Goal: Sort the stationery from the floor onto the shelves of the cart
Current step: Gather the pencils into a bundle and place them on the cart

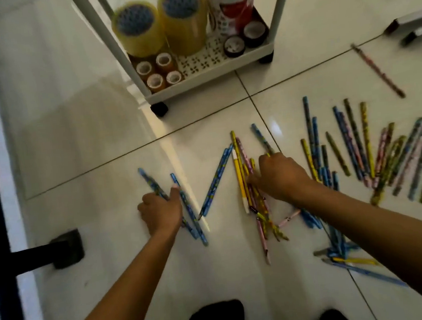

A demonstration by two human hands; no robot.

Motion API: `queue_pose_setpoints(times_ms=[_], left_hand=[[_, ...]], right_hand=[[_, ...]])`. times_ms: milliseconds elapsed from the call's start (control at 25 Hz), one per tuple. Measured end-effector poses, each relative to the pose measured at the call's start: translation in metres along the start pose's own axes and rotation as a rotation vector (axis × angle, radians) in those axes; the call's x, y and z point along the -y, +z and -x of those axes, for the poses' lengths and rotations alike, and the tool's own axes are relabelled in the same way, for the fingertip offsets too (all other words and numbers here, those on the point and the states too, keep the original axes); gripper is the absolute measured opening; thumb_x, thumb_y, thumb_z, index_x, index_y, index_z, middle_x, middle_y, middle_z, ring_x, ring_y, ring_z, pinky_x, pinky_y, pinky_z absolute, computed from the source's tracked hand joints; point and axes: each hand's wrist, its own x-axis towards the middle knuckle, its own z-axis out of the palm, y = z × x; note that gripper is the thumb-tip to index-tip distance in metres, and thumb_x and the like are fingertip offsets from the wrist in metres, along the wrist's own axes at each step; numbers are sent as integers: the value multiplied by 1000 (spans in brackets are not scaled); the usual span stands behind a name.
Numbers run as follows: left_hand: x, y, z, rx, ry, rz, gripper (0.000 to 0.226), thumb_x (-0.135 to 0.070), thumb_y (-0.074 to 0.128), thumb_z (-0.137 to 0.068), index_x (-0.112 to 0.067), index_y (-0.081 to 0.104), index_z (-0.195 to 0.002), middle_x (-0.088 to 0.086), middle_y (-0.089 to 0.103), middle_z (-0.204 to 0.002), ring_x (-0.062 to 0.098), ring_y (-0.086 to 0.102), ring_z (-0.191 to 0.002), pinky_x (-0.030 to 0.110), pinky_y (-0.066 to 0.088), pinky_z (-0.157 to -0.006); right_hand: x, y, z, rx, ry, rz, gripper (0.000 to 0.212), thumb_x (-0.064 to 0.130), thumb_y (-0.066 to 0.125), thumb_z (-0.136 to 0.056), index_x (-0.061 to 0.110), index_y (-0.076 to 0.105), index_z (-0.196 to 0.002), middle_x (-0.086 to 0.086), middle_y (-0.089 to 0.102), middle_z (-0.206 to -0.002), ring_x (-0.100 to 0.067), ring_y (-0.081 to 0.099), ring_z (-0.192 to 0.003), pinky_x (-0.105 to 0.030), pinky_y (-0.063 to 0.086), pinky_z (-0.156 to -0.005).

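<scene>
Many patterned pencils lie on the white tiled floor. My left hand grips a few blue pencils at the left of the spread. My right hand lies over a bundle of yellow and pink pencils in the middle, its fingers curled round some of them and a blue pencil that sticks out past the knuckles. A loose pair of blue pencils lies slanted between the hands. The white cart stands beyond, its bottom shelf holding tape rolls.
Several more pencils fan out at the right, one lone pencil farther off. Large clear tape rolls, small rolls and a red-and-white cylinder fill the cart shelf. A black frame foot stands at left. My feet show at the bottom.
</scene>
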Motion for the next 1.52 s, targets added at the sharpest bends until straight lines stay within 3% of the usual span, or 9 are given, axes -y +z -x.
queue_pose_setpoints(times_ms=[160,320,600,760,920,1040,1240,1400,1520], left_hand=[[-12,53,8,-88,497,-43,70,-55,63,-81,-8,45,-130,14,43,-126,30,45,-116,37,42,-94],[-22,80,18,-119,809,-242,54,-39,59,-89,-9,44,-130,13,43,-121,29,49,-108,38,47,-82],[-20,92,9,-165,881,-291,21,-9,68,-78,-2,56,-94,18,54,-88,34,59,-68,36,47,-47],[-22,89,7,-100,807,-333,16,-9,48,-92,-4,50,-106,17,50,-102,34,57,-81,43,49,-60],[-25,87,4,-188,906,-366,8,-2,54,-86,1,54,-93,21,54,-88,38,59,-63,33,32,-47],[-20,86,2,-172,965,-456,12,-9,50,-90,-1,53,-98,18,52,-93,33,57,-70,32,33,-50],[0,81,-5,-280,1127,-556,12,-11,55,-86,-6,59,-96,12,53,-80,23,54,-54,26,35,-36],[0,75,-1,-150,1037,-426,10,-6,54,-88,-2,55,-97,18,52,-90,34,57,-68,36,42,-47],[1,65,9,-73,923,-336,22,-18,44,-93,-6,48,-111,12,53,-101,31,55,-86,45,50,-68]], right_hand=[[-1,37,-13,-204,-10,1,61,63,49,-86,8,50,-110,-13,60,-107,-30,59,-98,-35,44,-73],[8,53,-11,-292,-24,-35,53,51,59,-85,9,44,-115,-12,56,-116,-33,57,-104,-37,44,-77],[9,65,-3,-340,79,-140,48,40,60,-85,7,43,-115,-14,54,-119,-36,55,-109,-39,43,-78],[13,71,-8,-382,116,-119,41,34,55,-87,7,43,-116,-14,54,-118,-36,58,-102,-35,35,-67],[14,75,-15,-387,129,-107,32,26,50,-90,7,42,-116,-15,52,-118,-36,59,-97,-34,34,-64],[17,75,-17,-381,142,-86,34,24,49,-90,7,41,-119,-15,48,-124,-36,59,-99,-34,34,-65],[18,79,-15,-323,132,-26,35,23,47,-92,7,41,-123,-16,32,-143,-37,60,-99,-34,32,-63],[16,82,-11,-315,121,-42,34,24,50,-90,8,44,-119,-14,37,-132,-36,60,-91,-35,31,-58],[11,88,-7,-494,6,17,25,16,45,-87,5,52,-109,-18,53,-106,-36,63,-69,-29,18,-42]])
